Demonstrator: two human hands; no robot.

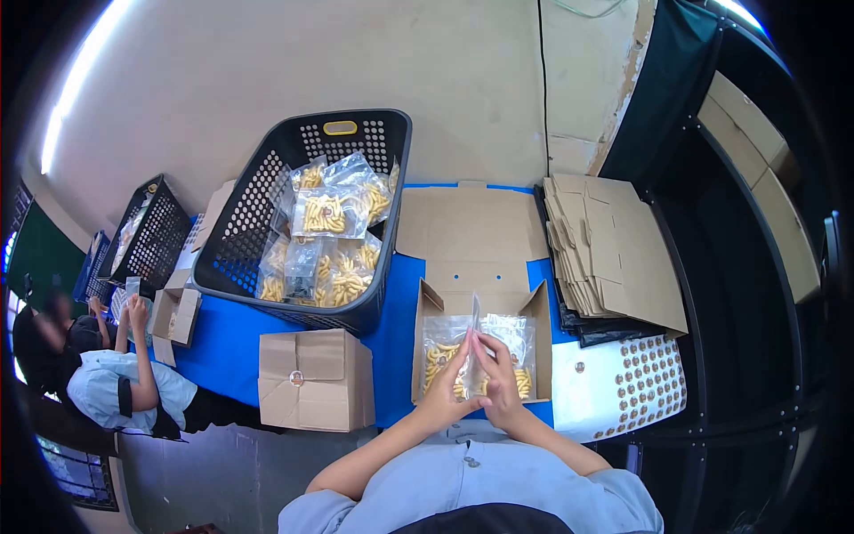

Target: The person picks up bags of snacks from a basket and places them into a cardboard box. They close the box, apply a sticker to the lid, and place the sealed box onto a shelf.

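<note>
My left hand (447, 389) and my right hand (502, 381) come together over an open cardboard box (410, 351). Pressed between their fingers is a thin clear plastic bag (475, 313), seen edge-on; what it contains is hard to make out. Inside the box, a clear bag of yellow curved snack pieces (439, 354) lies on the left. On the right lies another clear bag (514, 331) with similar yellow pieces at its lower end, partly hidden by my right hand. The box's lid (471, 221) is folded back toward the wall.
Left of the box stands a black perforated basket (391, 178) with several snack bags, and a closed carton (318, 378) with a round sticker. Flattened cartons (636, 236) and a sticker sheet (578, 400) lie right. Another person (133, 383) works far left.
</note>
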